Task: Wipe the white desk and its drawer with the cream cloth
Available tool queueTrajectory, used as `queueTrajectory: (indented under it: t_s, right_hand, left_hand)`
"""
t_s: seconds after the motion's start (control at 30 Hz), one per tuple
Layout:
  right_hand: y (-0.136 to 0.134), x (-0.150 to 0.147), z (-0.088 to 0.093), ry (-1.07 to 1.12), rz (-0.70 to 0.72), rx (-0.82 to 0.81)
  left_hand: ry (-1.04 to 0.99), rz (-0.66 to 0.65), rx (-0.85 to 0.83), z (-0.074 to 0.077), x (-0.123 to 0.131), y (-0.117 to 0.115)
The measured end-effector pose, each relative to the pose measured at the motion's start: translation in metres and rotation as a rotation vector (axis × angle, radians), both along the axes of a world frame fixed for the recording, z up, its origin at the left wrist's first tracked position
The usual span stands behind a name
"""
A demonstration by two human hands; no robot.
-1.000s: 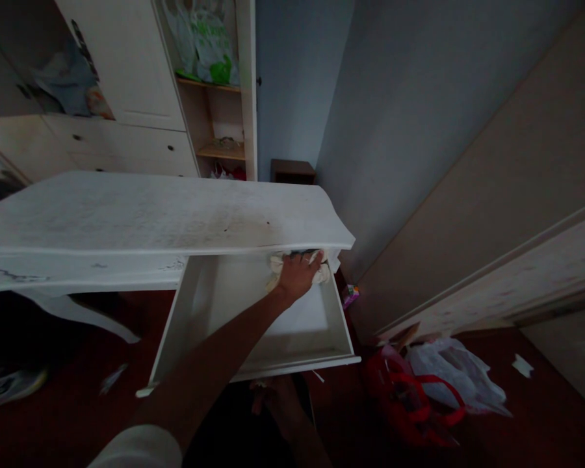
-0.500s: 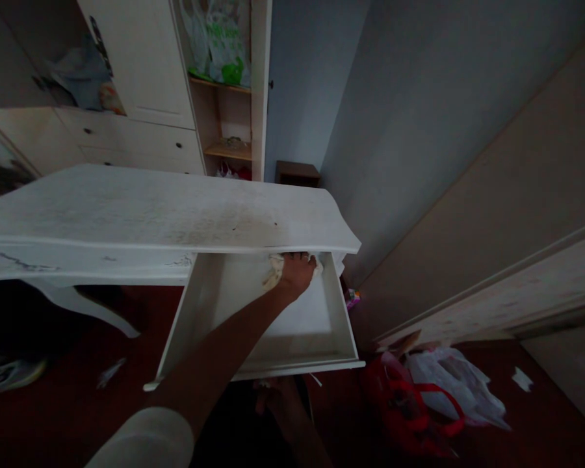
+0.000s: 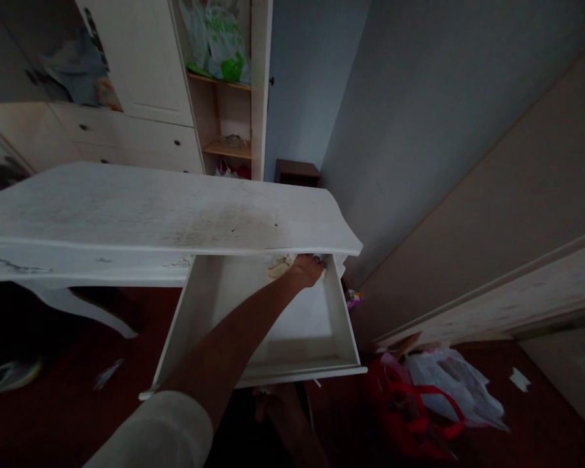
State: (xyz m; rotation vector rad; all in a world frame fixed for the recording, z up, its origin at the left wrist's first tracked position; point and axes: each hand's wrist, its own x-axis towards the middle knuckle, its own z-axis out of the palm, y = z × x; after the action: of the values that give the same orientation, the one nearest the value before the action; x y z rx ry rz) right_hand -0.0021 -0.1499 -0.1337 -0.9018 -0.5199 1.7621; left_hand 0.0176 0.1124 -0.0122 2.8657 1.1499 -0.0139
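A white drawer (image 3: pixel 299 370) is pulled out from a white desk (image 3: pixel 127 201). Inside it, at the back right corner, my left hand (image 3: pixel 309 269) is closed on a cream cloth (image 3: pixel 279 266), which shows on both sides of the fingers. The forearm crosses the drawer from the lower left. Below the drawer front, in shadow, is my right hand (image 3: pixel 275 402); a small pale bit shows by it, and its fingers are too dark to make out.
Dark smudges mark the desk top. A red bag (image 3: pixel 402 416) and a white plastic bag (image 3: pixel 455 383) lie on the floor at the right. Behind the desk stands a white cabinet (image 3: pixel 151 91) with open shelves. A wall runs along the right side. A shoe (image 3: pixel 10 377) shows at the lower left.
My left hand has moved a little to the right with the cloth, toward the drawer's right side wall. My right hand is nearly where it was.
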Motion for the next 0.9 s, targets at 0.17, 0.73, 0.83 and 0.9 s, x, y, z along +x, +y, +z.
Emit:
queueTrajectory:
  t_s: [0.17,0.73,0.83,0.9]
  right_hand:
    - [-0.002,-0.001,-0.009,0.015,-0.011,0.014]
    - [-0.004,0.002,0.0,-0.06,0.01,0.072]
    - [-0.002,0.002,0.005,-0.038,-0.006,0.019]
    - [0.0,0.001,0.007,-0.025,0.004,0.001]
  left_hand:
    - [0.097,-0.056,0.028,0.002,0.002,0.001]
    - [0.158,-0.146,0.077,-0.004,0.002,-0.028]
    - [0.18,-0.318,0.116,-0.007,-0.013,-0.047]
    - [0.169,-0.444,0.114,-0.009,-0.022,-0.06]
